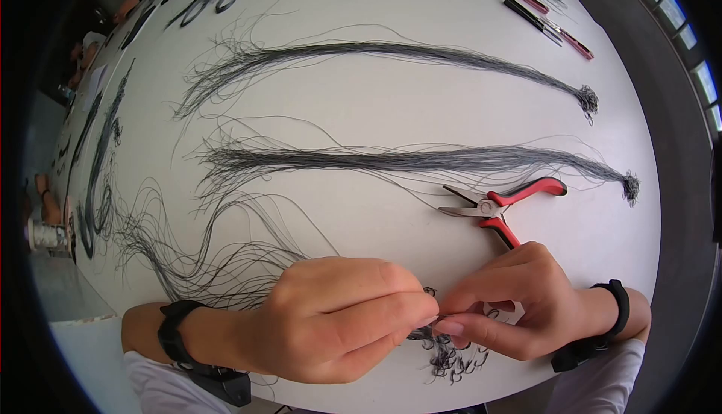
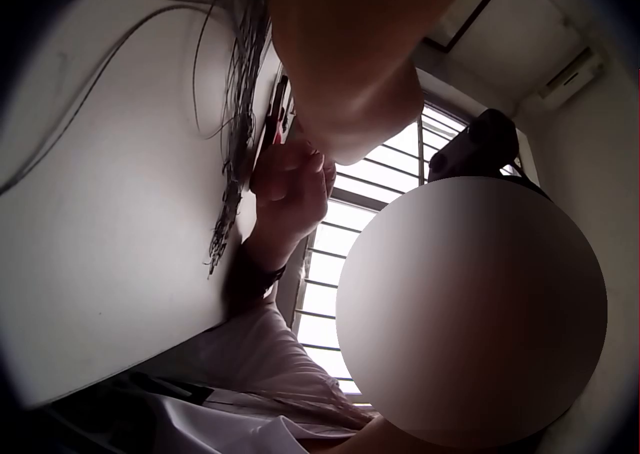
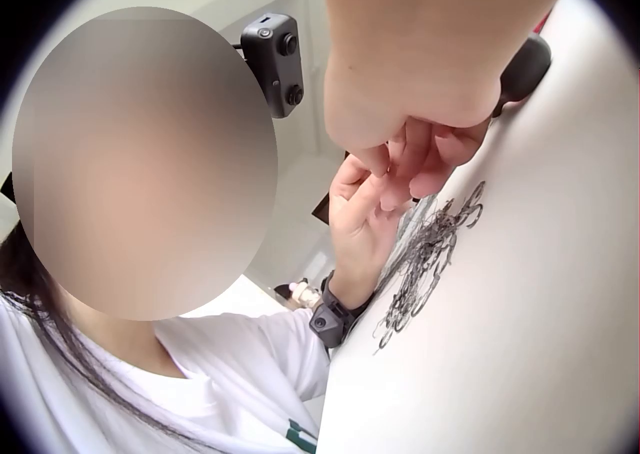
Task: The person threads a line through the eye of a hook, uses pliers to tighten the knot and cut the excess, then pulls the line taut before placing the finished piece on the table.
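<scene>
My left hand [image 1: 346,320] and right hand [image 1: 519,301] meet fingertip to fingertip low in the head view, both with thumb and fingers pinched together. A thin dark fishing line runs between the fingertips; I cannot tell whether a hook is on it. Right under the hands lies a heap of small dark fish hooks [image 1: 455,357], also seen as a tangled clump [image 3: 425,264] in the right wrist view. Their long dark lines [image 1: 226,263] spread out to the left, partly hidden behind my left hand.
Red-handled pliers [image 1: 489,207] lie with jaws apart just beyond my right hand. Two long bundles of lines [image 1: 391,160] [image 1: 391,51] stretch across the white table [image 1: 421,102]. Cutters [image 1: 530,19] and further bundles lie at the back. Other people's arms [image 1: 49,200] show at far left.
</scene>
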A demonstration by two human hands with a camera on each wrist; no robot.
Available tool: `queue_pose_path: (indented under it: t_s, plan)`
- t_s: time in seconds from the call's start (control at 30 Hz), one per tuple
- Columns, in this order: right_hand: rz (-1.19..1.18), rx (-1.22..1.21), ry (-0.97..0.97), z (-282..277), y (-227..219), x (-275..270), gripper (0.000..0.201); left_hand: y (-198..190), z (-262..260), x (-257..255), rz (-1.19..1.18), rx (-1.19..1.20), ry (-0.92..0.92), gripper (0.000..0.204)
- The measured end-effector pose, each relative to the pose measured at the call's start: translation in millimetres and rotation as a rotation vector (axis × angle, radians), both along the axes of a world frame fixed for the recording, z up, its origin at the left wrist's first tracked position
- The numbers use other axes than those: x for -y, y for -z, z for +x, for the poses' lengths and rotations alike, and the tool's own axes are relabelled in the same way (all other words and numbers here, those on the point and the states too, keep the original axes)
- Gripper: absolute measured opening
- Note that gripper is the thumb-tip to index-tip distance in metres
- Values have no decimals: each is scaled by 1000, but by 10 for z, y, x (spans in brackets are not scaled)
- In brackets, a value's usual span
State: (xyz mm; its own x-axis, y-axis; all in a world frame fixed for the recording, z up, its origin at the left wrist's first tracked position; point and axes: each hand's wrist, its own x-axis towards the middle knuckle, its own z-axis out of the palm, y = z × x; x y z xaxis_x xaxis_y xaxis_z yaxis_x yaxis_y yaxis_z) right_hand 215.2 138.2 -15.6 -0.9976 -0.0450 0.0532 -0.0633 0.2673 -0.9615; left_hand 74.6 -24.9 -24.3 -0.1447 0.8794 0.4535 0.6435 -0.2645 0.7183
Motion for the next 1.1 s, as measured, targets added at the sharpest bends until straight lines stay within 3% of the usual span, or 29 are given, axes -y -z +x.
queue_pose_path:
  t_s: [0.23,0.37,0.77,0.83,0.93,1.1]
  plan:
    - [-67,120,-6,-10,-66,-22,11,31,-13,5,85,-90,10,23]
    - [-90,164,21,-6,-72,-14,4,33,-1,14,91,-76,12,23]
    - [57,-84,51,-33,2,4,8,-16,14,15,-23,17,-16,19]
    - [200,-255,19,-39,35,-3,11,-39,9,26,-115,112,9,17]
    - [281,-316,24,-35,65,1,11,-49,-3,22,-190,227,34,15]
    - [11,-34,55,11,-10,-9,6,-40,0,0,-166,223,56,15]
